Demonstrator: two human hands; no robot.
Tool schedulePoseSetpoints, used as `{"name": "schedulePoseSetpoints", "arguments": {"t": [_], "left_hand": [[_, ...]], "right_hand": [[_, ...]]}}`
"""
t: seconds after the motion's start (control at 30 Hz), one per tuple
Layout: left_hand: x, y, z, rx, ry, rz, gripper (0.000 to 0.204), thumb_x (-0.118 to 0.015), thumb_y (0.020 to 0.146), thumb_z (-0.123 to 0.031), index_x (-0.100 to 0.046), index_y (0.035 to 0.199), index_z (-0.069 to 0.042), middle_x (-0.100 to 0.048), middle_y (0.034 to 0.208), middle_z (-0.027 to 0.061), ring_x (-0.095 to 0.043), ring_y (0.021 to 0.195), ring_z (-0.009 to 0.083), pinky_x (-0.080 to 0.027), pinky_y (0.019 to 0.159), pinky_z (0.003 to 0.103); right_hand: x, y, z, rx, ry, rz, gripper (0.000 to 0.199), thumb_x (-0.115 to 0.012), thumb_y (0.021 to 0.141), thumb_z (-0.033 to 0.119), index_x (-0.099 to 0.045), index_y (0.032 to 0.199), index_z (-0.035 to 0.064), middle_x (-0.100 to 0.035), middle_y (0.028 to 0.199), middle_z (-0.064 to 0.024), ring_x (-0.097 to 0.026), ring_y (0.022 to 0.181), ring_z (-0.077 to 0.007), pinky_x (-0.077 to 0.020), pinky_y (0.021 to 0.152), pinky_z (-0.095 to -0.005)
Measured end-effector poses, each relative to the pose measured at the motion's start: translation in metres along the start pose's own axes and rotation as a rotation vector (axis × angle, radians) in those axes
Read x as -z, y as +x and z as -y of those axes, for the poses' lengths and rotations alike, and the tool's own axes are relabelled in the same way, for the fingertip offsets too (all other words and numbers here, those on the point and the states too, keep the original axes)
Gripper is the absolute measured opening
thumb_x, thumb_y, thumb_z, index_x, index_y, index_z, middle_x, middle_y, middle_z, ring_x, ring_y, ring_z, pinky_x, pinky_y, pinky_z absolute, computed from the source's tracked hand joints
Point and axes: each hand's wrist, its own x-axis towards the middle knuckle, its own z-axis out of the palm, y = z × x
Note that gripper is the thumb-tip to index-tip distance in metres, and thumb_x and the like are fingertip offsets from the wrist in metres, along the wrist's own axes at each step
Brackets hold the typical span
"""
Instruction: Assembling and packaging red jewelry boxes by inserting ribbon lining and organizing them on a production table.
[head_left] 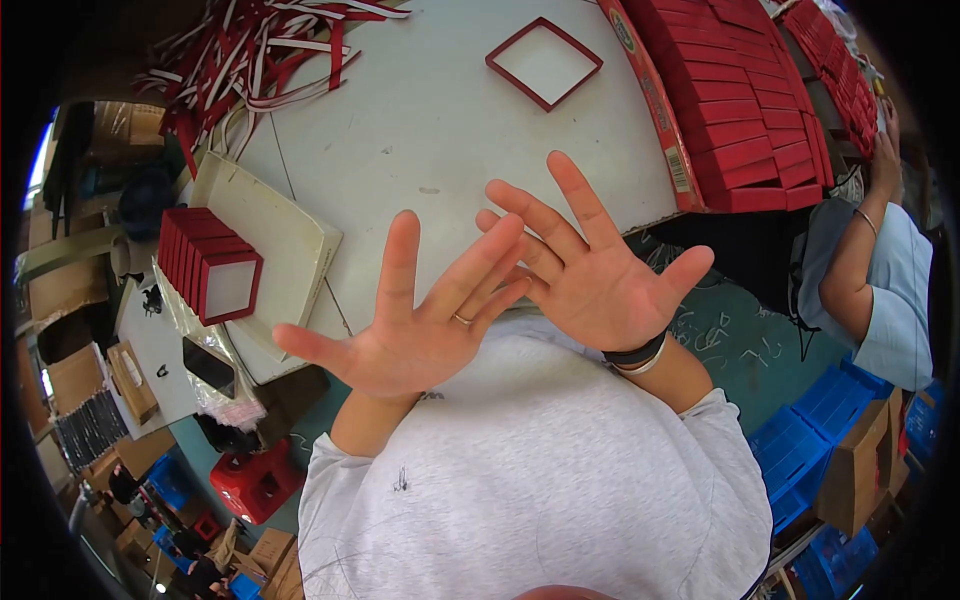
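Both my hands are raised over the near edge of the white table [430, 150], palms up and fingers spread. My left hand [395, 340] has a ring on one finger and holds nothing. Beside it, my right hand [605, 290] is also empty, with a dark band and a bangle at the wrist. Their fingers overlap in the middle of the view; I cannot tell whether they touch. Beyond them lies a square, red-rimmed box part [543, 64] with a white inside. Left of my left hand, a row of red boxes [210, 265] stands in a shallow cream tray [320, 245].
Red and white ribbons [250, 70] lie heaped at the far left. Stacked red boxes [740, 100] fill a carton at the right. A phone [208, 366] lies left of the tray. Another person's arm [860, 240] shows at the right, above blue crates [800, 440].
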Motion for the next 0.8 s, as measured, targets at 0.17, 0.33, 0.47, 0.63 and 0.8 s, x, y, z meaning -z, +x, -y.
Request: {"name": "schedulePoseSetpoints", "arguments": {"t": [0.17, 0.33, 0.47, 0.63, 0.8], "left_hand": [[-0.006, -0.002, 0.000, 0.002, 0.087, 0.025, 0.091, -0.020, 0.077, -0.086, 0.011, 0.147, -0.036, 0.019, 0.150, 0.0268, 0.017, 0.141, 0.0397, 0.007, 0.111, 0.055], [-0.004, 0.000, 0.001, -0.050, -0.139, -0.001, 0.086, -0.020, 0.081, -0.081, 0.009, 0.148, -0.036, 0.018, 0.152, 0.0215, 0.018, 0.141, 0.0385, 0.008, 0.111, 0.056], [-0.003, -0.003, 0.001, -0.138, -0.416, -0.294, 0.081, -0.026, 0.085, -0.074, 0.004, 0.149, -0.034, 0.017, 0.154, 0.0169, 0.013, 0.142, 0.0372, 0.007, 0.111, 0.058], [0.010, -0.008, 0.004, -0.132, -0.357, -0.441, 0.087, -0.033, 0.085, -0.073, 0.003, 0.150, -0.028, 0.015, 0.154, 0.0181, 0.008, 0.143, 0.0362, 0.001, 0.112, 0.057], [0.015, -0.007, 0.010, -0.131, -0.329, -0.522, 0.092, -0.036, 0.083, -0.074, 0.002, 0.150, -0.025, 0.010, 0.154, 0.0205, 0.004, 0.144, 0.0364, -0.002, 0.114, 0.055]], "right_hand": [[-0.001, 0.001, 0.005, -0.067, -0.044, 0.011, 0.115, -0.029, 0.069, 0.090, 0.013, 0.149, 0.0172, 0.005, 0.154, -0.0227, -0.004, 0.143, -0.0374, -0.0183, 0.112, -0.0488], [0.000, 0.000, 0.005, -0.082, 0.188, 0.041, 0.110, -0.027, 0.071, 0.089, 0.012, 0.149, 0.0212, 0.009, 0.155, -0.0174, -0.004, 0.144, -0.0344, -0.0134, 0.114, -0.0481], [-0.005, 0.006, -0.005, -0.048, 0.304, -0.139, 0.104, -0.030, 0.074, 0.087, 0.006, 0.150, 0.0264, 0.008, 0.157, -0.0098, -0.002, 0.144, -0.0303, -0.0038, 0.115, -0.0489], [0.007, 0.008, -0.018, -0.006, 0.402, -0.297, 0.103, -0.029, 0.072, 0.088, -0.008, 0.151, 0.0248, -0.004, 0.157, -0.0081, -0.006, 0.143, -0.0270, -0.0030, 0.115, -0.0455], [0.011, 0.009, -0.021, 0.016, 0.401, -0.377, 0.101, -0.030, 0.074, 0.087, -0.014, 0.150, 0.0224, -0.012, 0.155, -0.0074, -0.009, 0.142, -0.0261, -0.0069, 0.114, -0.0438]]}}
